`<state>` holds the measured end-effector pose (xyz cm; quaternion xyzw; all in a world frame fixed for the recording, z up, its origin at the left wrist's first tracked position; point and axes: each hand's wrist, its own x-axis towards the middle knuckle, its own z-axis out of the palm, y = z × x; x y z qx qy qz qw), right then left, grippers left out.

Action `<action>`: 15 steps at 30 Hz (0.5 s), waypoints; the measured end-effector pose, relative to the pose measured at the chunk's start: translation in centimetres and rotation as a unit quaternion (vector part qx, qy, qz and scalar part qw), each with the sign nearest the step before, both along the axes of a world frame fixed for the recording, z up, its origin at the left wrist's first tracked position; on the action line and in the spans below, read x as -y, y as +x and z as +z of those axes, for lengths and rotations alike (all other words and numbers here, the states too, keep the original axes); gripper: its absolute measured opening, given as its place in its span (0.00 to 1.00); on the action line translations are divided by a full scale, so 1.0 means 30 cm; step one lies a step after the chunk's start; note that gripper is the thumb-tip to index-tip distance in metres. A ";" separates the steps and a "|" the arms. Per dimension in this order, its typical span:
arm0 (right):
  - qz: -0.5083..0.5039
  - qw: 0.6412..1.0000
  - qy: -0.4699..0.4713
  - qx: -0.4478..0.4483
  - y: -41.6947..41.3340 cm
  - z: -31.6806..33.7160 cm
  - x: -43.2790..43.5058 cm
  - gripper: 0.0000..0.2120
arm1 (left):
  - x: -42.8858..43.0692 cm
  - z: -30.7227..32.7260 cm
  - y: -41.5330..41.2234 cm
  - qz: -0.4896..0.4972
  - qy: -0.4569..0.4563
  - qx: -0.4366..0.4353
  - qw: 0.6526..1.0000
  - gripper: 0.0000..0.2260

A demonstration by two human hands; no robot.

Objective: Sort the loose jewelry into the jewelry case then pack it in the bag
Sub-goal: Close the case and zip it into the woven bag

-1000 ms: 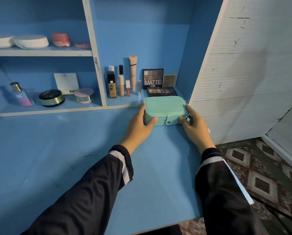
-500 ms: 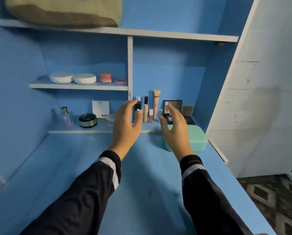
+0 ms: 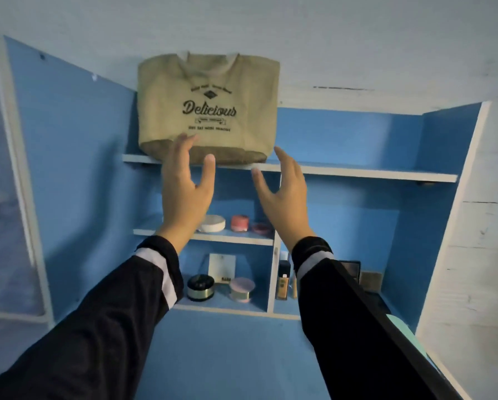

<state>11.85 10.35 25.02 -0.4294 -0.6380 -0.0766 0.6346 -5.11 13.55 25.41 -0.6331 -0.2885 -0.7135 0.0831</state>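
- Bag point(image 3: 209, 111): tan cloth tote printed "Delicious" in dark script. It stands upright at the left end of the top shelf point(image 3: 357, 170), its darker base on the board.
- Left hand point(image 3: 184, 183): held up below the bag, palm turned inward, fingers spread and straight, grasping nothing. Its fingertips point(image 3: 184, 138) overlap the bag's lower edge from this angle; whether they touch the cloth cannot be told.
- Right hand point(image 3: 282, 192): held up beside the left and well apart from it, likewise spread and empty. Its fingertips point(image 3: 278, 151) lie just right of the bag's lower right corner, at the level of the shelf edge.
- Sleeves point(image 3: 112, 313): dark, each with a white band near the cuff.
- Case point(image 3: 398, 323): only a mint-green sliver shows past the right sleeve, on the desk point(image 3: 227, 356) at its far right, near the white side panel. Whether its lid is up or down cannot be told.
- Middle shelf point(image 3: 242, 241): a white compact point(image 3: 213, 223), a pink jar point(image 3: 239, 222) and a flat pink dish point(image 3: 261, 228) in a row.
- Lower shelf, left bay: a black jar point(image 3: 200, 287) with a gold band, a white card point(image 3: 222, 268) and a pale pink compact point(image 3: 242, 288).
- Lower shelf, right bay: a foundation bottle point(image 3: 284, 280) by the divider and a dark palette point(image 3: 351, 269), partly hidden by the right sleeve.
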 end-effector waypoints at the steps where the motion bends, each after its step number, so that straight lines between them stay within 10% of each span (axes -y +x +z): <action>1: 0.004 1.000 0.001 0.001 -0.005 0.027 -0.024 0.27 | -0.025 0.026 -0.020 0.003 0.005 0.001 1.000 0.18; 15: -0.024 0.994 -0.101 0.020 0.020 0.290 -0.291 0.39 | -0.354 0.229 -0.265 0.052 -0.121 -0.042 0.990 0.27</action>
